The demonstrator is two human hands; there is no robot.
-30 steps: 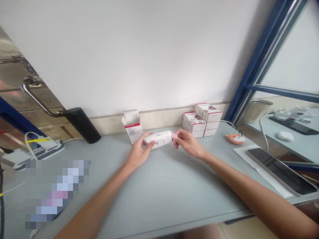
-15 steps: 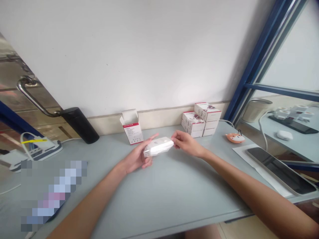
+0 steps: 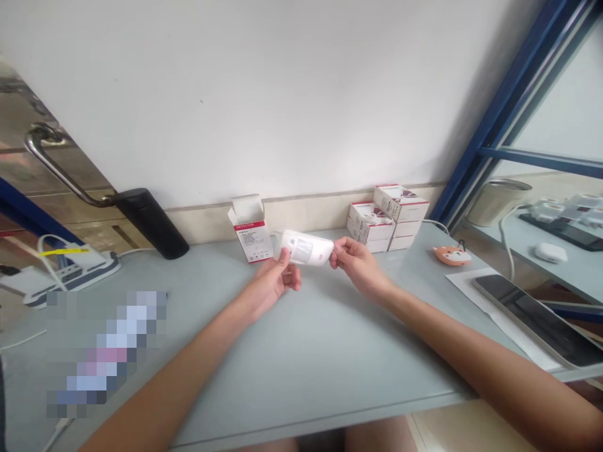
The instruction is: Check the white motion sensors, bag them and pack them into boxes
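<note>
Both my hands hold a small white detector (image 3: 308, 248) wrapped in clear plastic, a little above the grey table (image 3: 301, 351). My left hand (image 3: 272, 282) pinches its left end with thumb and fingers closed. My right hand (image 3: 357, 263) grips its right end, fingers curled. Just behind the left hand an open white and red box (image 3: 250, 236) stands upright with its flap up.
A stack of several similar white and red boxes (image 3: 386, 217) sits at the back right by the wall. An orange fox-shaped item (image 3: 451, 255) and a dark phone (image 3: 537, 321) on white paper lie at the right. A black cylinder (image 3: 149, 223) and power strip (image 3: 66, 271) are at the left.
The detector has been raised and turned so its front faces me. My left hand went from lying open under it to pinching its left end.
</note>
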